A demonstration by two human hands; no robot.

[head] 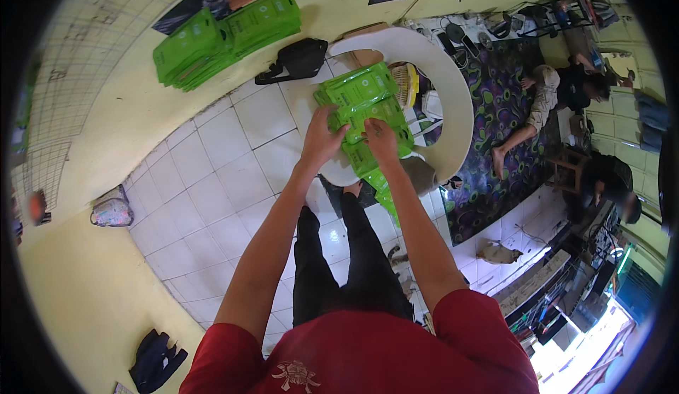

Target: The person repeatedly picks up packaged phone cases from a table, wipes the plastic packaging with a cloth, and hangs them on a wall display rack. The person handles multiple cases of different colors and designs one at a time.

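Glossy green packets (366, 89) lie in overlapping piles on the seat of a white plastic chair (459, 97). At the near left side of these packets is my left hand (323, 136), its thumb and fingers at a packet's edge. My right hand (381, 138) rests at the packets just to the right, fingers bent at a packet. Whether either hand grips a packet is not clear. More green packets (384, 190) show below the seat's near edge, partly behind my right forearm. Thick stacks of similar green packets (228, 36) hang on the wall at the upper left.
A black bag (301, 58) lies by the wall. One person sits on a patterned mat (490, 97) at the right; another is near a wooden stool (568, 168). A cat (498, 253) lies on the tiles. A patterned bag (112, 211) stands in the left corner.
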